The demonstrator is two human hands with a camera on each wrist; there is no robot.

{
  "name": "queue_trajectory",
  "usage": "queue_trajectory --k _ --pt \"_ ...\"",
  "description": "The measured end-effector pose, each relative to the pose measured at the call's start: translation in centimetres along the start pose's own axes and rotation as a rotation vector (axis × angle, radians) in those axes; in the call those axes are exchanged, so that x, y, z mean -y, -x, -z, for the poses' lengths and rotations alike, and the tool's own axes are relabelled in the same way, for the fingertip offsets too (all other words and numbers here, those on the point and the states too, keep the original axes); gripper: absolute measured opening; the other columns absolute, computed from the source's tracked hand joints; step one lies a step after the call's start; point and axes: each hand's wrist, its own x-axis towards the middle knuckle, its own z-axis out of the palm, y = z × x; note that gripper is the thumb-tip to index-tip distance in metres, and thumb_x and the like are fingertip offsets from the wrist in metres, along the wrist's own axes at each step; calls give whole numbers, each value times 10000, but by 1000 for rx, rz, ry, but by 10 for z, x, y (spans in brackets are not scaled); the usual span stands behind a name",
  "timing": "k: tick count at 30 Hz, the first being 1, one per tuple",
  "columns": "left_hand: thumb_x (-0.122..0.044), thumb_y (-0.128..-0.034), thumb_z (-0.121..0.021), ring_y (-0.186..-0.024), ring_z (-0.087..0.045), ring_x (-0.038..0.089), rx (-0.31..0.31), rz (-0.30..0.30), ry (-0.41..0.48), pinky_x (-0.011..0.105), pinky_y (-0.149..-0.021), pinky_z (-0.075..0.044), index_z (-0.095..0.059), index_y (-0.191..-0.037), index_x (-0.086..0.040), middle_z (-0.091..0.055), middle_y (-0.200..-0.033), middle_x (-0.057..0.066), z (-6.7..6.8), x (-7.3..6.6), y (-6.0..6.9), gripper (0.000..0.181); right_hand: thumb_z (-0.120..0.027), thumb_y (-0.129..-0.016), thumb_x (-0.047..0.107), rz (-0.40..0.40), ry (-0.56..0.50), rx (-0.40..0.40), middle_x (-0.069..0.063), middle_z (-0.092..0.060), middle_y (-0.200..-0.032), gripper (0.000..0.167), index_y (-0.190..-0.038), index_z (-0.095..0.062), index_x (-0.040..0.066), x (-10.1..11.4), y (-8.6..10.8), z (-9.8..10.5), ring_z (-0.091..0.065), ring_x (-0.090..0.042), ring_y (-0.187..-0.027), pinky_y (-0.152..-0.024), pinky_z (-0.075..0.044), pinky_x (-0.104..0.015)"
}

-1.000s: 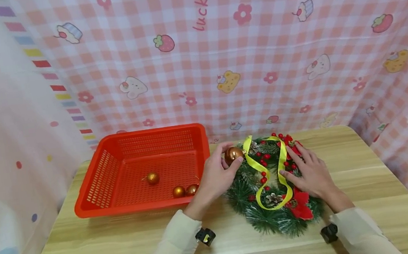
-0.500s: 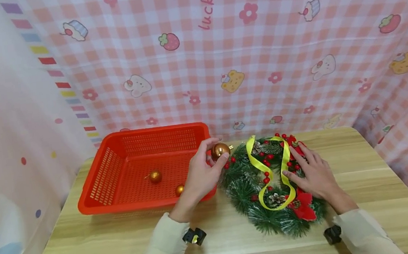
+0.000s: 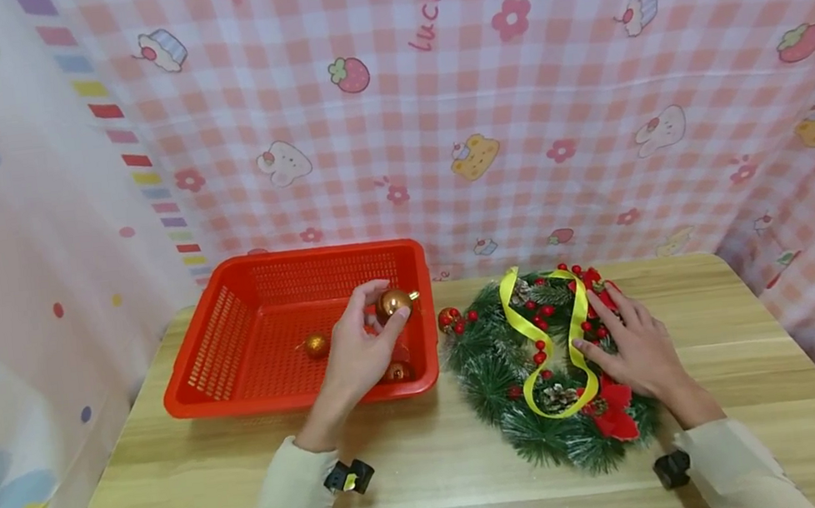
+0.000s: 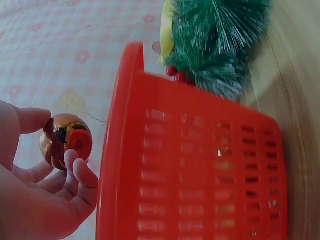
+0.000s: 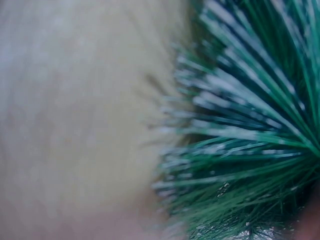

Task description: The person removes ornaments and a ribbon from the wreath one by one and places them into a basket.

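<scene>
My left hand (image 3: 360,351) pinches a shiny copper Christmas ball (image 3: 392,304) with a gold cap between thumb and fingers, above the right part of the red plastic basket (image 3: 243,404). In the left wrist view, the ball (image 4: 56,150) appears beside the basket's rim (image 4: 114,135). My right hand (image 3: 639,349) rests with spread fingers on the right side of a green Christmas wreath (image 3: 494,387), which bears red berries, pinecones, red flowers and a yellow ribbon (image 3: 519,308). Frosted needles (image 5: 250,130) fill much of the right wrist view.
Inside the basket lie a gold ball (image 3: 316,346) and a copper ball (image 3: 397,372), partly hidden by my left hand. Another ornament ball (image 3: 448,319) sits at the wreath's left edge, near the basket. A checked curtain (image 3: 392,121) hangs behind the wooden table (image 3: 481,505).
My left hand has moved left with the copper ball, from the wreath's left edge to above the basket. The ornament ball by the wreath's left edge has come into sight. My right hand has stayed on the wreath.
</scene>
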Motion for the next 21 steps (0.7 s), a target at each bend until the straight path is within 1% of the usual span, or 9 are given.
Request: queue_trajectory --k 3,9,16,21 --pt "-245 -961 -662 -813 -511 214 -9 2 -16 319 -711 -449 -511 -1348 -178 -586 -1241 19 8 5 1 421 -531 -957 545 -3 -1 0 -221 -129 -1625 826 -1598 -179 160 0 0 0 -229 -547 -1376 -987 -240 -756" --pt "-249 -966 -653 -824 -507 204 -31 44 -51 296 -667 -438 -504 -1352 -187 -580 -1241 16 19 14 6 418 -529 -957 549 0 -4 2 -220 -131 -1626 824 -1596 -186 159 1 -1 0 -227 -542 -1382 -987 -237 -762" --pt "-236 -965 -653 -794 -498 204 -49 31 -72 287 -666 -420 -509 -1347 -159 -590 -1220 36 25 21 8 415 -536 -954 545 2 -12 -12 -216 -139 -1624 824 -1596 -190 163 -1 -1 -2 -222 -538 -1385 -989 -227 -761" --pt "-248 -967 -650 -781 -487 204 -47 33 -91 292 -649 -405 -508 -1348 -168 -589 -1184 33 27 22 8 414 -531 -954 551 -3 -11 3 -215 -127 -1628 827 -1596 -187 159 1 -1 1 -220 -538 -1387 -995 -226 -761"
